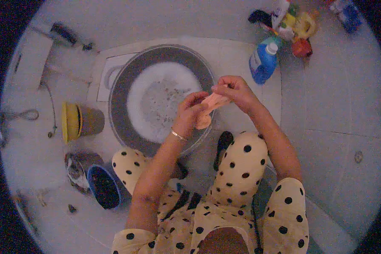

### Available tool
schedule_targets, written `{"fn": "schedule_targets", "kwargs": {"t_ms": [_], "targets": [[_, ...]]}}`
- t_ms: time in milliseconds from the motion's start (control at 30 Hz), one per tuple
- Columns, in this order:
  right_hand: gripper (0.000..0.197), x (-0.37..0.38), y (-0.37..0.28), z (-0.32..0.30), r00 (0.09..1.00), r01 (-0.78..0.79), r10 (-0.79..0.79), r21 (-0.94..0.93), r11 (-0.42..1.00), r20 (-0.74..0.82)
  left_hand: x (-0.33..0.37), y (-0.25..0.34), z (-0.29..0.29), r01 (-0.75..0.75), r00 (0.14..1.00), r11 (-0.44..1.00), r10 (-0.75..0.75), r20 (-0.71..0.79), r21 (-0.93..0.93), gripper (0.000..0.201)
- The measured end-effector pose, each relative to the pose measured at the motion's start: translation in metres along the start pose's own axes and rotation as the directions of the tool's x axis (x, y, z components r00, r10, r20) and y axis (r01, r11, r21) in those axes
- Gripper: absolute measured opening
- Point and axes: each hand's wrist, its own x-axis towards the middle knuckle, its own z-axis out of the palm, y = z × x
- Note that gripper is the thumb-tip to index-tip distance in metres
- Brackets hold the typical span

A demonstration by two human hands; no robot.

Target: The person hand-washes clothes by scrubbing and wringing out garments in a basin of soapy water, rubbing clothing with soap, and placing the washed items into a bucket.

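A small peach-coloured cloth piece [216,100] is stretched between my two hands, over the right rim of a big grey round tub [123,84]. My left hand [191,111] is closed round its lower end, and a rounded part of the cloth hangs below the fingers. At its upper end, my right hand [235,92] pinches it between thumb and fingers. Sudsy water [156,101] with white foam round the edge fills the tub's bottom. What kind of garment the cloth is, I cannot make out.
A blue bottle with a white cap [262,63] stands right of the tub, near a pile of colourful things [294,25]. Left are a yellow-rimmed bucket [72,122] and a blue-rimmed dark container [105,186]. My knees [241,161] in dotted cloth flank the tub's near side.
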Motion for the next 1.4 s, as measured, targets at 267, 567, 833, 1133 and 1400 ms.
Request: {"fn": "schedule_targets", "kwargs": {"t_ms": [267, 567, 833, 1133, 1400], "targets": [[0.018, 0.022, 0.042, 0.051, 0.978, -0.206, 0.204, 0.451, 0.868, 0.054, 0.007, 0.004, -0.053, -0.085, 0.995, 0.937, 0.100, -0.028, 0.338, 0.012], [0.023, -0.003, 0.220, 0.113, 0.834, -0.409, 0.536, 0.801, 0.437, 0.134, -0.001, -0.128, -0.006, -0.478, 0.638, 0.097, 0.721, 0.269, 0.873, 0.024], [0.032, -0.037, 0.301, 0.137, 0.754, -0.496, 0.639, 0.769, 0.403, 0.152, 0.009, -0.196, -0.061, 0.091, 0.963, 0.398, 0.200, -0.183, 0.913, 0.028], [0.039, -0.024, 0.170, 0.171, 0.804, -0.485, 0.582, 0.703, 0.521, 0.123, -0.008, -0.136, -0.080, -0.077, 0.869, 0.565, 0.442, -0.222, 0.822, 0.044], [0.021, -0.018, 0.143, 0.169, 0.703, -0.654, 0.704, 0.480, 0.584, 0.102, 0.011, -0.169, -0.150, -0.126, 0.863, 0.423, 0.492, -0.111, 0.897, 0.051]]}}
